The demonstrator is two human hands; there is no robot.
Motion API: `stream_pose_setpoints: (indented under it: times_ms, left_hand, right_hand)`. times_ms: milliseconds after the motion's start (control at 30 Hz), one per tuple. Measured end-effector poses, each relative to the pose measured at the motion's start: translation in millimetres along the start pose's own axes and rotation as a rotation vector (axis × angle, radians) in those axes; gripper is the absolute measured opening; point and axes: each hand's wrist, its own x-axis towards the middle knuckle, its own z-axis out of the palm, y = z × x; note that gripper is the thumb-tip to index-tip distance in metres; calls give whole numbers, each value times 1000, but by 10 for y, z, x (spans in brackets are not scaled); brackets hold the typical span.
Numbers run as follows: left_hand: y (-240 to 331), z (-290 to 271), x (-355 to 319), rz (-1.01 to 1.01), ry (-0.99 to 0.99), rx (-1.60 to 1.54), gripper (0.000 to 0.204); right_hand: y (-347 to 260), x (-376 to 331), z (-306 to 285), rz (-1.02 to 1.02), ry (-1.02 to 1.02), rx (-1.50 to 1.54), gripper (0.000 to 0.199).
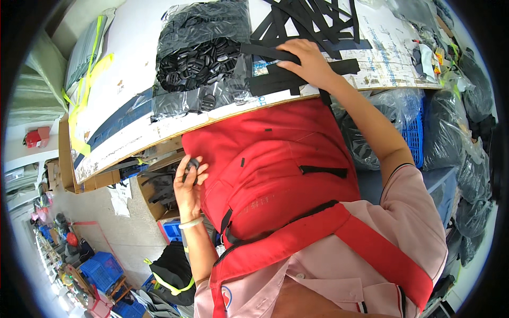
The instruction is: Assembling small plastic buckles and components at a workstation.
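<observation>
My right hand (310, 62) reaches over the table and pinches a black webbing strip (261, 51) between thumb and fingers. More black strips (283, 79) lie flat beneath it, near the table's front edge. Down at the left, beside my red apron (275, 159), my left hand (189, 183) is closed round a small black plastic piece (192, 164); it looks like a buckle, though the fingers partly cover it. Left of my right hand, an opened clear plastic bag (204, 18) holds a heap of black plastic buckles (199, 66).
Loose black strips (313, 18) lie crisscrossed at the back of the white table (135, 63). Clear bags (450, 132) and a blue crate (412, 139) crowd the right side. A cardboard box (154, 199) with dark pieces stands under the table at left.
</observation>
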Motion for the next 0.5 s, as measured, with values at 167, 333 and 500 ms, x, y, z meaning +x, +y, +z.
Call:
stream_pose_setpoints:
  times_ms: [167, 333, 500]
  left_hand:
    - [-167, 363, 38, -11, -88, 61, 22]
    - [-225, 450, -27, 6, -43, 195, 14]
    - [-148, 501, -134, -27, -77, -117, 17]
  right_hand:
    - [-162, 388, 262, -14, -49, 48, 22]
    - [-662, 704, -246, -112, 211, 149, 18]
    - [-1979, 371, -866, 55, -279, 643, 15]
